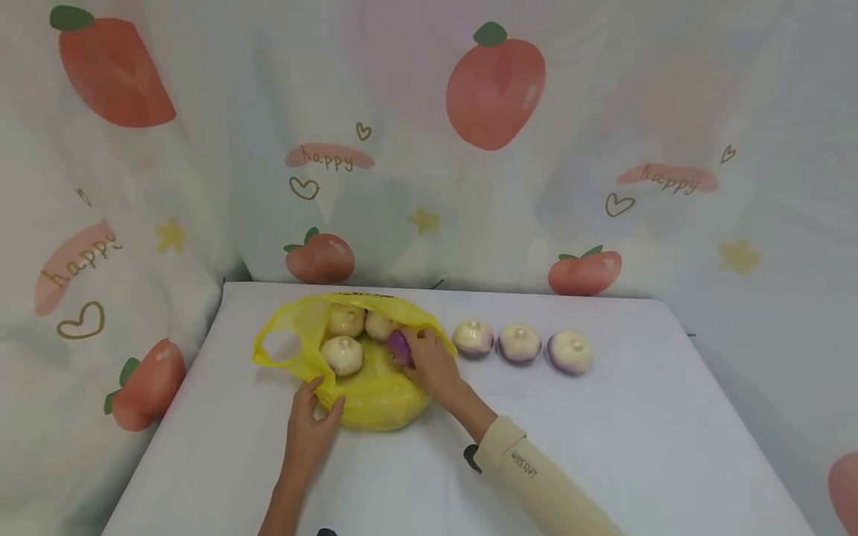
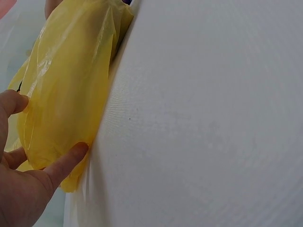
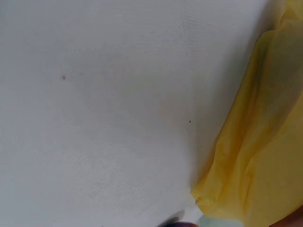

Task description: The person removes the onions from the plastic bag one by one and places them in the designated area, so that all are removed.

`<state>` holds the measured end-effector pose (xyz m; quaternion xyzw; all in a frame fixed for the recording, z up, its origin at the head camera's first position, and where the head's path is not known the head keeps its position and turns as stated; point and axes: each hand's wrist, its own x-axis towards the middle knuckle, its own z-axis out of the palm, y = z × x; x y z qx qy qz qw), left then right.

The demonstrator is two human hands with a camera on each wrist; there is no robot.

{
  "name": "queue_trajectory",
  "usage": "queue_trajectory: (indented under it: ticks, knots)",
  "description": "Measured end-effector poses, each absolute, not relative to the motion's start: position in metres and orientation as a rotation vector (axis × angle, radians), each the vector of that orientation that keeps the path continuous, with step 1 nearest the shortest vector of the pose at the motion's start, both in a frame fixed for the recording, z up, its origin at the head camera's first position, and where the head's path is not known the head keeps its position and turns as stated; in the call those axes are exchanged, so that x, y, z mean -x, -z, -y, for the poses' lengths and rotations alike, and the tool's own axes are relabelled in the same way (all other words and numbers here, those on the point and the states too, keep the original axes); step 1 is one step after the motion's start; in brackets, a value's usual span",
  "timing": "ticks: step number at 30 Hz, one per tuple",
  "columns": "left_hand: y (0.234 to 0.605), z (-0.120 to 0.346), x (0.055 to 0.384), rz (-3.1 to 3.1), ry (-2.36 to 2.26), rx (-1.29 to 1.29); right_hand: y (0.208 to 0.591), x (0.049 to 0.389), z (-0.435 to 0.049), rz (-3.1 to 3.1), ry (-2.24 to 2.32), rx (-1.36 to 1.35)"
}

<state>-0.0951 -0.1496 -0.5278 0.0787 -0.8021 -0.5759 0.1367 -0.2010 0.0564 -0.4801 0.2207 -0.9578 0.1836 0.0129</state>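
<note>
A yellow plastic bag lies on the table with its mouth spread wide. Inside it show three pale turnips, one of them a turnip near the left side. My right hand reaches over the bag's right rim and grips a turnip whose purple side shows. At the bag's near left edge, my left hand touches the plastic, thumb and fingers spread apart. The left wrist view shows the left fingers fairly straight against the outside of the bag. Only a sliver of the right hand appears in the right wrist view.
Three more white-and-purple turnips stand in a row right of the bag: a near one, a middle one and a far one. They rest on a white table. A fruit-printed curtain hangs behind and at the sides.
</note>
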Motion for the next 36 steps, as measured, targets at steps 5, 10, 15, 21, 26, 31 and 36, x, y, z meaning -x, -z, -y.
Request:
queue_trajectory:
  ticks: [5,10,15,21,26,31,36]
  knots:
    - [0.5294,0.1513,0.0942,2.325,1.678,-0.242,0.4819,0.1982,-0.0552,2.906,-0.595,-0.791]
    - [0.5285,0.1513,0.0954,2.298,1.746,-0.253,0.4812,0.1986,-0.0536,2.862,-0.710,-0.825]
    - [0.5279,0.1505,0.0954,2.295,1.737,-0.244,0.4816,0.1987,-0.0526,2.815,-0.878,-0.841]
    - [0.5272,0.1497,0.0943,2.300,1.711,-0.238,0.4842,0.1974,-0.0539,2.834,-0.968,-0.777]
    - [0.5265,0.1501,0.0947,2.302,1.740,-0.265,0.4871,0.1984,-0.0551,2.901,-0.938,-0.731]
    - [0.5267,0.1507,0.0947,2.290,1.757,-0.268,0.4884,0.1997,-0.0561,2.946,-0.988,-0.702]
    - [0.5265,0.1508,0.0945,2.302,1.765,-0.285,0.4887,0.2002,-0.0563,2.953,-1.027,-0.723]
